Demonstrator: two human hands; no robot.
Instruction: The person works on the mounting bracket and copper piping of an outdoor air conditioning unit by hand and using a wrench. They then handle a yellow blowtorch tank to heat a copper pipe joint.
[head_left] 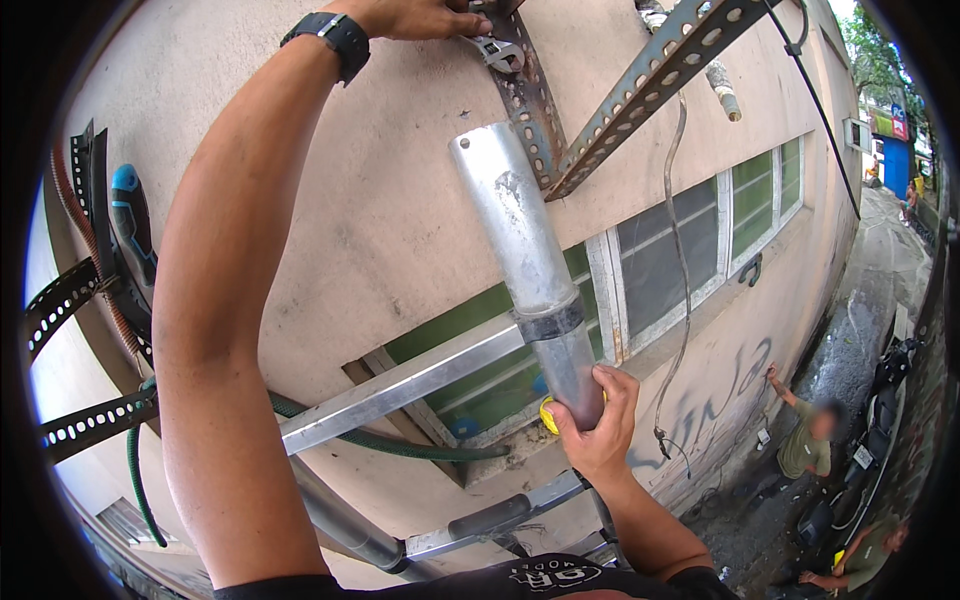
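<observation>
The right hand [598, 425] is wrapped around the lower end of one grey metal pipe [528, 260], its long axis rising up and slightly left against a beige wall [400, 220]. The left hand [425, 17], raised at the top edge, presses an adjustable wrench [497, 50] on a perforated steel bracket [530, 110], fingers curled. Two bracket strips meet there. A blue sign [893, 150] stands far right. Two people [812, 432] wait below.

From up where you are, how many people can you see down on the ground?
2. One person in a green shirt stands by the wall, arm raised against it. Another person crouches lower right beside a parked motorbike. More may be hidden farther along the lane.
</observation>
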